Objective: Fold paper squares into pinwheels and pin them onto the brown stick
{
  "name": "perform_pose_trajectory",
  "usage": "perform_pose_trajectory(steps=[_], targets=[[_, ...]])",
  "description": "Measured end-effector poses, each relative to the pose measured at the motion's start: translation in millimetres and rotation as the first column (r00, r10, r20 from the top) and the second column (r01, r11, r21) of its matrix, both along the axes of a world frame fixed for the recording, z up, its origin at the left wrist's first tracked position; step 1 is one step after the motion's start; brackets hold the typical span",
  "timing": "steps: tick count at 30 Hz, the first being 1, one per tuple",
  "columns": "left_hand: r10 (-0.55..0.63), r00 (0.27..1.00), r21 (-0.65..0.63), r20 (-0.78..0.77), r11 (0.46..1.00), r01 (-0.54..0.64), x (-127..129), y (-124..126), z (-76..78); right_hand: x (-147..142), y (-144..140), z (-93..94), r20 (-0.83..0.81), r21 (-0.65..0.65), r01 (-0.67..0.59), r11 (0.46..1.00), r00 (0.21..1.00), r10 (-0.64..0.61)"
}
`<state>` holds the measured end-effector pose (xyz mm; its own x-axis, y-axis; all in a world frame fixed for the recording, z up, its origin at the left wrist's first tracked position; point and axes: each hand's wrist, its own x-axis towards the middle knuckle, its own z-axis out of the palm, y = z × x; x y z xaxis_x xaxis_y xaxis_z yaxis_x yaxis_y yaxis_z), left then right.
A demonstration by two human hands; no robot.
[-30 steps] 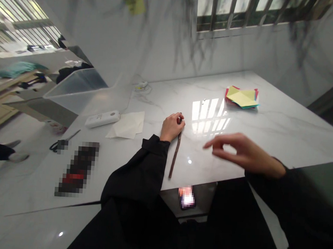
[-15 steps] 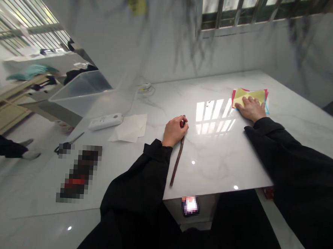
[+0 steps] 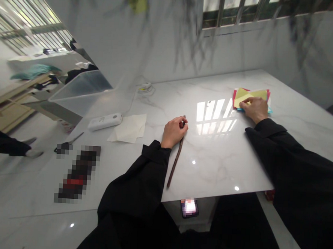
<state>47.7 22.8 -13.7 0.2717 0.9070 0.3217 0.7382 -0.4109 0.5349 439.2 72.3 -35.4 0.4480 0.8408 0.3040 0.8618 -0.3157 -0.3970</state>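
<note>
White marble table point(image 3: 209, 157), coloured paper stack point(image 3: 251, 96), dark stick point(image 3: 176, 160), white paper point(image 3: 129, 128), white remote point(image 3: 105, 121), scissors point(image 3: 66, 143)

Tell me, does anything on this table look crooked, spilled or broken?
Nothing looks spilled or broken. The stack of coloured paper sheets under the right hand is fanned unevenly, with red and blue edges poking out. The brown stick held by the left hand lies slanted, its near end at the table edge.

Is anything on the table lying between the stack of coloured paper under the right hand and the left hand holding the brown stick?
Nothing visible does. The right hand rests on the stack of coloured paper sheets, and only bare white marble tabletop with window glare lies between it and the left hand gripping the thin brown stick.
</note>
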Motion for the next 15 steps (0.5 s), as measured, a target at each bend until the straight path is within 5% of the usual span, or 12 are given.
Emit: perform_pose_trajectory(steps=[8, 15], targets=[[-0.007, 1.000, 0.003, 0.004, 1.000, 0.007, -2.1, 0.8, -0.2, -2.2, -6.5, -0.7, 0.036, 0.046, -0.260, 0.964, 0.965, 0.259], [-0.020, 0.999, -0.024, 0.031, 0.999, 0.021, -3.3, 1.5, 1.2, -4.5, -10.0, 4.7, -0.102, 0.004, -0.105, 0.995, 0.989, 0.104]])
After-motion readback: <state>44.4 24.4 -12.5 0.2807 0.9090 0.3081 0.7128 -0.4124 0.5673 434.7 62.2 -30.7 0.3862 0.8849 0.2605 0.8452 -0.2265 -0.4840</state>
